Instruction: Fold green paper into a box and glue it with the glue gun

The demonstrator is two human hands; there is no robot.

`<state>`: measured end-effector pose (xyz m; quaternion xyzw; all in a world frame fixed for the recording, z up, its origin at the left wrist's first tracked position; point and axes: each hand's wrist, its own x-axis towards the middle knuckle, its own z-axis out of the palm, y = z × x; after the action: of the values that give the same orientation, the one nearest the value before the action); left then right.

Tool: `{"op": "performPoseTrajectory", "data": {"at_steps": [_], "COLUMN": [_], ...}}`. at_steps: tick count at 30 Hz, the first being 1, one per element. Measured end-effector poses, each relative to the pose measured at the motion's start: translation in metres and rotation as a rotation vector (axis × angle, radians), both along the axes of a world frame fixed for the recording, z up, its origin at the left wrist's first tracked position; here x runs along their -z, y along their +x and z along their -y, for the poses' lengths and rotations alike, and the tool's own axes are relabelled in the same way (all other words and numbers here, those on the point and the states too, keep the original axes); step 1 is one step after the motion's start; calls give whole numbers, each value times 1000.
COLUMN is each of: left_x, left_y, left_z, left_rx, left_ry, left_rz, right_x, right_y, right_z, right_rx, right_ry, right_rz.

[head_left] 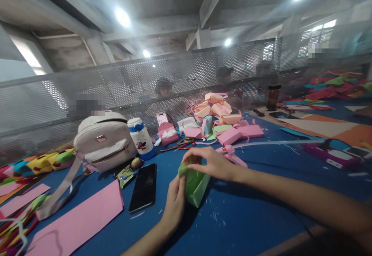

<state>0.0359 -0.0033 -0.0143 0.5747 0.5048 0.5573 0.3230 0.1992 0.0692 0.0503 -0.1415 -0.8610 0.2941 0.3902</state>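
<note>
Between my two hands is a small green paper box point(197, 188), tilted above the blue table. My left hand point(176, 198) grips its near left side, the thumb against the wall. My right hand point(207, 163) reaches over the top, with thumb and fingertips pinching the green paper at the upper left edge. Part of the box's far side is hidden by the right hand. Just beyond the right hand lies a pink glue gun point(232, 156) with a small red light. A black phone point(143, 188) rests left of my left hand.
A pale backpack point(106, 141) and a white-and-blue bottle point(141, 139) stand at the back left. Pink paper sheets point(81, 217) lie at the front left. Scissors point(186, 143) and a pile of folded paper boxes point(217, 108) sit before a perforated metal screen point(180, 73).
</note>
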Motion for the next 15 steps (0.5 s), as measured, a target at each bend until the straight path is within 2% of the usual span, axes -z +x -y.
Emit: {"op": "performPoseTrajectory", "data": {"at_steps": [5,15], "left_x": [1,-5], "left_y": [-1,-1], "left_z": [0,2], "left_rx": [83,17], "left_ry": [35,80], "left_rz": [-39,-109], "right_x": [4,3], "right_y": [-1,0], "right_z": [0,-1], "right_rx": [-22,91], "right_ry": [17,69], "right_rz": [46,19]}}
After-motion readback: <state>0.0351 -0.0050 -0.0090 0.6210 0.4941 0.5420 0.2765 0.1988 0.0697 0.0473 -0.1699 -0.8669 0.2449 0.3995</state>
